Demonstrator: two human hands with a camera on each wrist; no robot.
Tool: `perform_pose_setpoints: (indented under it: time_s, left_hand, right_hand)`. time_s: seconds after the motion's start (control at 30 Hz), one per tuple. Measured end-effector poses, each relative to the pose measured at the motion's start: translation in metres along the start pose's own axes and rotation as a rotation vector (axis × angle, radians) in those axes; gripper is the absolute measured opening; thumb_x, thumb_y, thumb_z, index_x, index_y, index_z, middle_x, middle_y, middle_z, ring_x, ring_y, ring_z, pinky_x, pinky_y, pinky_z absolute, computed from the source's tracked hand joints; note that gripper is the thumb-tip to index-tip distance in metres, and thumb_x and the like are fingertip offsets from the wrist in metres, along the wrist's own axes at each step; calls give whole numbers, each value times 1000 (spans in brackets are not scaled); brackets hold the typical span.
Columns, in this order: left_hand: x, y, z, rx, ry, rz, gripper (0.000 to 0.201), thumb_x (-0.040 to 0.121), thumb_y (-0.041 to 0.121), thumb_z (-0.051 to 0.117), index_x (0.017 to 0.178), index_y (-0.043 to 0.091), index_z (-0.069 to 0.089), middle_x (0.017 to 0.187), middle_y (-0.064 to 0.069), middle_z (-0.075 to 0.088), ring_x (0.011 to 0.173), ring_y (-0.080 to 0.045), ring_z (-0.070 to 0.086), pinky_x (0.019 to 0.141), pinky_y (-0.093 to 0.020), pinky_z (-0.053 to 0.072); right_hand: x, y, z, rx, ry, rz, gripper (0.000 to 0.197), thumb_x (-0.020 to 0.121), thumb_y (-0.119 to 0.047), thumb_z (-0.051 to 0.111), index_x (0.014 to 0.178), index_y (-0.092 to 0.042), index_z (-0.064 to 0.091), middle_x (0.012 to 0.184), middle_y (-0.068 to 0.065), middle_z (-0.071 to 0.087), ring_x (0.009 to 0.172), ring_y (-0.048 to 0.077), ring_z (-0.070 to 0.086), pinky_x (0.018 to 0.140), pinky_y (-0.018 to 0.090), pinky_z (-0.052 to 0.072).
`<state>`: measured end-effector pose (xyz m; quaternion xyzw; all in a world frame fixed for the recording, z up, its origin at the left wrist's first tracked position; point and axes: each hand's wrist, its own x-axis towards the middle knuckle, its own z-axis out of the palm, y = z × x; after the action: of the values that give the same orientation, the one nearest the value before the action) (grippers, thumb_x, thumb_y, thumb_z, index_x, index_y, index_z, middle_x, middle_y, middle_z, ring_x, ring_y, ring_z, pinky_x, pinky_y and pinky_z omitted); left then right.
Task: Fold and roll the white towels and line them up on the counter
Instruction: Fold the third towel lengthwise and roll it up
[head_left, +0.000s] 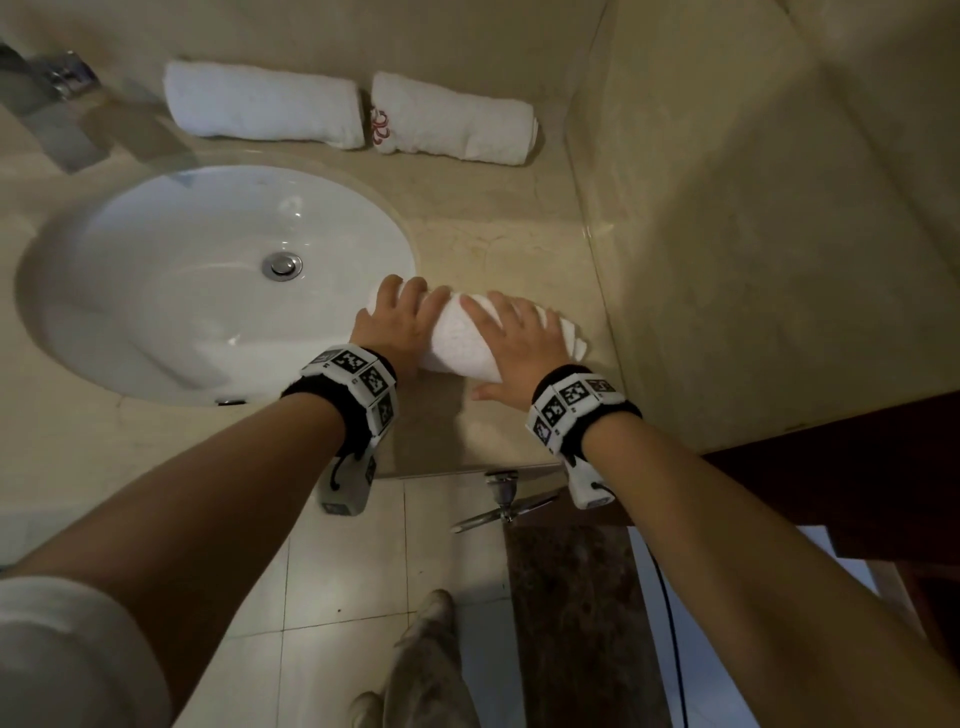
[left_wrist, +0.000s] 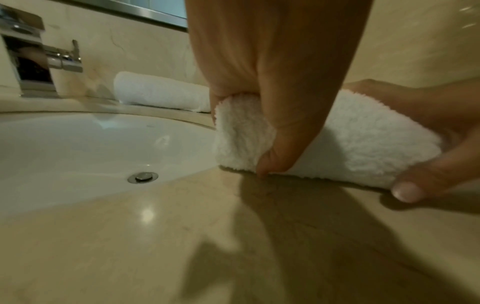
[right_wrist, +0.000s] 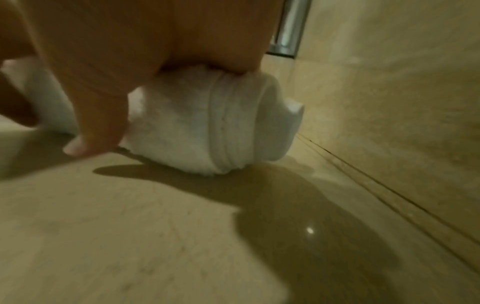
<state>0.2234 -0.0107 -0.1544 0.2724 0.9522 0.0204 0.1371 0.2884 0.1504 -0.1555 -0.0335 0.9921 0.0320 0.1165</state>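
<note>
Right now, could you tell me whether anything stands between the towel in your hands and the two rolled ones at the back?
Nothing visible does: bare counter separates the towel from the plain roll and the red-logo roll; the sink sits left.

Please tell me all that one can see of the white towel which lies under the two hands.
The rolled towel is white, fluffy terry, a thick roll with a woven band near its right end, where layers stick out unevenly. It lies on the beige counter, its left end at the rim of the sink. The left hand and right hand wrap over it, thumbs at its near side.
</note>
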Motion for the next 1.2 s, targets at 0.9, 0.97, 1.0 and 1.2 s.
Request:
perform_pose_setpoints:
  time_s: [0.9, 0.97, 1.0, 1.2]
  left_hand:
    - [86, -59, -55, -134, 86, -159, 70, 92, 40, 48, 148, 24, 8, 153, -7, 20, 143, -27, 16, 116, -55, 12]
    - [111, -63, -63, -165, 98, -132, 69, 92, 37, 50, 147, 22, 11, 152, -7, 20, 143, -27, 16, 116, -55, 12]
    - [121, -65, -66, -172, 102, -118, 70, 91, 35, 51, 147, 22, 12, 152, -7, 20, 143, -27, 16, 116, -54, 12]
    - [186, -82, -84, -182, 172, -74, 71, 87, 25, 55, 146, 19, 17, 154, -10, 15, 144, -28, 11, 118, -50, 8]
  right_hand:
    - [92, 35, -18, 431, -1, 716, 94, 75, -43, 68, 146, -22, 10, 133, 18, 41, 116, 36, 49, 96, 46, 40]
    - [112, 49, -21, 510, -9, 848, 96, 76, -44, 68, 147, -20, 8, 134, 19, 39, 118, 37, 48, 97, 47, 40]
    - [119, 53, -22, 523, -5, 883, 97, 76, -44, 69, 147, -18, 8, 135, 19, 38, 119, 37, 47, 98, 47, 41]
    - [165, 65, -33, 561, 26, 1000, 95, 76, -44, 68, 146, -15, 11, 136, 21, 39, 120, 38, 48, 96, 48, 45]
